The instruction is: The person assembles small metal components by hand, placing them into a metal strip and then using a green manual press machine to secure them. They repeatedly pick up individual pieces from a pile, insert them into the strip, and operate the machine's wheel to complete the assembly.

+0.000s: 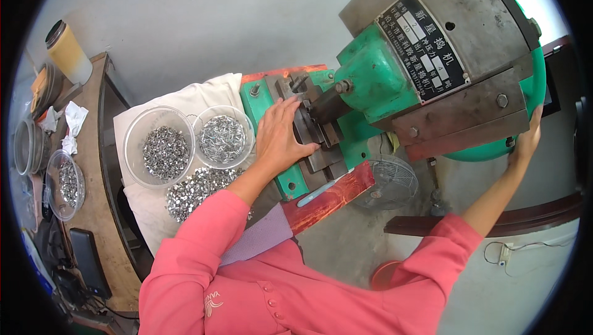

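My left hand (pixel 279 138) lies over the dark metal die (pixel 314 128) on the press's green base (pixel 290 182). Its thumb is stretched apart from the fingers along the die's near side. No part shows in that hand; whatever is under the fingertips is hidden. Above the die, a dark round ram (pixel 330 105) comes down from the green press head (pixel 378 69). At the far right my right hand (pixel 526 139) is closed round the rim of a green wheel (pixel 538 84) on the press, its fingers partly hidden.
Left of the press, a cloth (pixel 139 208) bears a clear tub of small metal parts (pixel 159 182), a tub of slender metal pieces (pixel 222 140) and a loose metal pile (pixel 201 193). A cluttered wooden desk (pixel 99 199) stands farther left. A fan (pixel 389 180) is below the press.
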The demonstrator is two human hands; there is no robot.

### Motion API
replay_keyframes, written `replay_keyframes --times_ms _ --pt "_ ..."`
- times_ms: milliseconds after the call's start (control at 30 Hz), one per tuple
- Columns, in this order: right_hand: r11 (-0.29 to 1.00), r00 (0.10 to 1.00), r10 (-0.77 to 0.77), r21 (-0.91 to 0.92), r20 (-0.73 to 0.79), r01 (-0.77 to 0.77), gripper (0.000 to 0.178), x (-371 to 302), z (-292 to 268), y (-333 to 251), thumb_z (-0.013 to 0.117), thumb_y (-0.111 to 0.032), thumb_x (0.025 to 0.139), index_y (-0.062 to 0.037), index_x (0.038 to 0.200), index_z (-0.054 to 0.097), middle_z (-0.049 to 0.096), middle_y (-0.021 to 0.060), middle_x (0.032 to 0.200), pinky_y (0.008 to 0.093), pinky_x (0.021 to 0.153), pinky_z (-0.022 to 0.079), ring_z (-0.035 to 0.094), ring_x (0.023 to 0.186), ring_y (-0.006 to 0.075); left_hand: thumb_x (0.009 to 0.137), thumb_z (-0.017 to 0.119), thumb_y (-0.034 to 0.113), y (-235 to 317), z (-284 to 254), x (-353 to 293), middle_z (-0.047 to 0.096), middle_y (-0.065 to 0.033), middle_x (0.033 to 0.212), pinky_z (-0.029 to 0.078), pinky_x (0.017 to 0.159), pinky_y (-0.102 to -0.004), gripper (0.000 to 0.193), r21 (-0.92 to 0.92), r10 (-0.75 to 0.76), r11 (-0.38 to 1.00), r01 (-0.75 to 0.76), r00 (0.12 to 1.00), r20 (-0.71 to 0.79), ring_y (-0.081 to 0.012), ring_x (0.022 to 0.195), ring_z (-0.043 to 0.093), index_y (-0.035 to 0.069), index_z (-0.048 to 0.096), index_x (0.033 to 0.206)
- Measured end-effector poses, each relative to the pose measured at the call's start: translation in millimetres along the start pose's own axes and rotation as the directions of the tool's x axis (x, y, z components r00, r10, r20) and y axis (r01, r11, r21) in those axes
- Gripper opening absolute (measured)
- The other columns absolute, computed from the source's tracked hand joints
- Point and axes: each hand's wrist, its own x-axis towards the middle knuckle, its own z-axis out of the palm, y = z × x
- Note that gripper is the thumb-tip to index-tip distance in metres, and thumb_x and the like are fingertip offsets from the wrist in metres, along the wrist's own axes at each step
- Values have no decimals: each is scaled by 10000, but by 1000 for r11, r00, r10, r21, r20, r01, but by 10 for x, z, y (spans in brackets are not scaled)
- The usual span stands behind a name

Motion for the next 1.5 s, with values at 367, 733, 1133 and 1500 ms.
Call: replay_keyframes --times_ms 367,733,1133,1500 --pt "992 995 94 -92 40 -90 625 251 44 -114 531 -617 962 -17 1113 623 601 42 838 277 738 477 583 742 140 586 881 352 -21 11 5 431 -95 1511 319 1136 -474 979 24 20 1000 -19 999 -27 -347 1396 366 65 442 1413" --pt "991 981 31 137 -190 -4 550 -936 123 645 399 -515 1046 -1 1168 553 575 101 895 310 667 499 563 690 197 548 855 285 49 57 17 456 -148 1424 341 1097 -482 949 31 31 999 -29 996 -82 -373 1324 391 17 453 1364" --pt "983 983 182 14 -33 -182 751 -78 -35 95 520 -586 985 39 1401 510 585 128 1317 344 1049 406 556 1217 232 533 828 280 79 -15 -94 452 -201 1375 314 1119 -495 932 61 97 994 -94 994 -48 -402 1328 386 -18 426 1320" --pt "985 989 113 142 -93 -99 681 -462 54 188 521 -613 970 4 1258 535 535 41 721 256 526 488 538 582 102 534 838 271 241 -35 -400 427 -205 1378 350 1075 -477 936 -27 81 996 -81 997 13 -398 1282 428 -30 400 1305"
